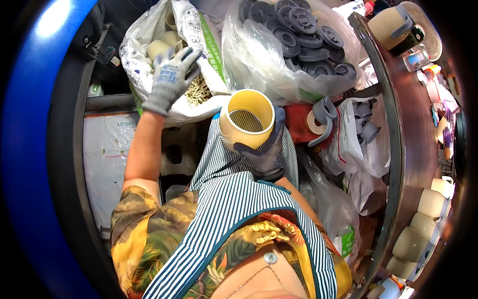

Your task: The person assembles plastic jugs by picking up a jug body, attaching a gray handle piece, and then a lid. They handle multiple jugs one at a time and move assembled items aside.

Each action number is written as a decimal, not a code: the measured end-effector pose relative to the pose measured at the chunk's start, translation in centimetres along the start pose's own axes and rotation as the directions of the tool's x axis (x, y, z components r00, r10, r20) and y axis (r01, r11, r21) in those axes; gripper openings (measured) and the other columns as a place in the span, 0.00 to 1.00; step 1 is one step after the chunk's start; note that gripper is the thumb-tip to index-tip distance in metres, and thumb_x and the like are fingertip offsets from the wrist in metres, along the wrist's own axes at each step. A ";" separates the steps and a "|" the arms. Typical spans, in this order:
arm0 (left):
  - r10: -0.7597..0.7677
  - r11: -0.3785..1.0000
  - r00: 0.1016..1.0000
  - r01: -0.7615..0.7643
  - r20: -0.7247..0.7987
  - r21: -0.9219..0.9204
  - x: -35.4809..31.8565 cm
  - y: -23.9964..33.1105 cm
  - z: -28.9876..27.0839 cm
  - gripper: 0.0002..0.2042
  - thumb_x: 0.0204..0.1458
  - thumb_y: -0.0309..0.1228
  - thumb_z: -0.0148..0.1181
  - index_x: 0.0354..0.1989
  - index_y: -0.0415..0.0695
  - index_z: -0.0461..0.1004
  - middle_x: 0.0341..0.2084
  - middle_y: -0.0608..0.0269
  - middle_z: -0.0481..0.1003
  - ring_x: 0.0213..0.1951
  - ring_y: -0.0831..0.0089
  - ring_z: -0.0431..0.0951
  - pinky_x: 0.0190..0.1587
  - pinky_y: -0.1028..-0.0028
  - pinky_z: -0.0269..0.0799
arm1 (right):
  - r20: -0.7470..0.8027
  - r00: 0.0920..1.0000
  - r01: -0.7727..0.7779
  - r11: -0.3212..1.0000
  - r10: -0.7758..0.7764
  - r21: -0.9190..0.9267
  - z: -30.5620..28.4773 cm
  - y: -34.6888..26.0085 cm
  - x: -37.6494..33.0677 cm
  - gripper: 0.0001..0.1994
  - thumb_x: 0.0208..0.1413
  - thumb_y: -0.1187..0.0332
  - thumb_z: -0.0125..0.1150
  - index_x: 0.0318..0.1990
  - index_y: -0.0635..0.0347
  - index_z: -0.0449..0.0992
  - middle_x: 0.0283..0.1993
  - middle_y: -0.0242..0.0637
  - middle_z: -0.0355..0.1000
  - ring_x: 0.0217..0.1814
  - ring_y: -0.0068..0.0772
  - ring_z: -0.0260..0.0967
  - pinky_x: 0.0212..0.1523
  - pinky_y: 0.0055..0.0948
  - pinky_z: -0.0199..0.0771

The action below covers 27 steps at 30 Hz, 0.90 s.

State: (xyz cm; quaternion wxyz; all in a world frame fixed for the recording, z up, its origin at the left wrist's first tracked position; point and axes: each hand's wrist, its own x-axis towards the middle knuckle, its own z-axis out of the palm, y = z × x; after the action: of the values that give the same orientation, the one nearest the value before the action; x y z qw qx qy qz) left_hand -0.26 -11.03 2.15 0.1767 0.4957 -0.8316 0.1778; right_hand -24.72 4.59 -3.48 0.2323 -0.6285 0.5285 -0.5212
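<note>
My right hand (266, 157), in a grey glove with dark fingers, grips a cream-yellow plastic cylinder (231, 133) from its right side, above my lap. The cylinder's wide mouth faces up, and the apron's stripes show through its inside. My left hand (174, 74), in a grey knit glove, is open with fingers spread over a white printed sack (144, 45). Cream cylindrical pieces (158, 49) lie in that sack just beyond my fingers. Small pale scraps (198, 92) lie in it to the right of my palm. Whether my left fingers touch anything is unclear.
A clear plastic bag of round dark-grey lids (301, 20) stands ahead. To the right, a grey part with a curved handle (326, 112) sits by a tape roll (314, 123), near a bag of grey parts (367, 130). Finished-looking cream containers (413, 241) line the table (406, 149).
</note>
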 end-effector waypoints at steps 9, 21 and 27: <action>0.324 -0.504 0.775 0.626 0.542 -0.595 -5.5 9.8 0.6 0.32 0.66 0.54 0.35 0.60 0.36 0.66 0.55 0.56 0.71 0.57 0.68 0.70 0.62 0.69 0.62 | 0.120 0.977 -0.215 0.833 0.178 0.510 -7.4 4.2 0.8 0.28 0.56 0.58 0.63 0.61 0.63 0.66 0.59 0.45 0.68 0.65 0.42 0.64 0.63 0.37 0.63; 0.316 -0.182 0.911 0.333 0.266 -0.925 -6.2 12.2 3.3 0.21 0.62 0.32 0.48 0.63 0.40 0.63 0.56 0.55 0.70 0.59 0.68 0.69 0.63 0.68 0.62 | -0.434 0.820 -0.263 0.919 0.374 0.294 -18.7 8.8 3.5 0.15 0.63 0.56 0.56 0.46 0.58 0.75 0.28 0.23 0.66 0.27 0.18 0.62 0.29 0.25 0.68; 0.322 -0.125 0.920 0.276 0.224 -0.953 -5.7 12.6 6.4 0.16 0.59 0.27 0.52 0.55 0.39 0.71 0.54 0.53 0.72 0.54 0.68 0.73 0.57 0.68 0.69 | 0.240 0.844 -0.530 0.681 0.479 0.506 -13.2 0.0 4.8 0.14 0.67 0.56 0.50 0.47 0.56 0.73 0.24 0.21 0.63 0.20 0.14 0.59 0.20 0.17 0.62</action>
State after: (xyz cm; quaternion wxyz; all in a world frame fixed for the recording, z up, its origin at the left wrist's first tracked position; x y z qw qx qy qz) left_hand -9.69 -4.09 -7.61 0.3139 0.2003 -0.7023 -0.6068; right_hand -37.09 3.68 3.05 0.5614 -0.3858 0.4960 -0.5385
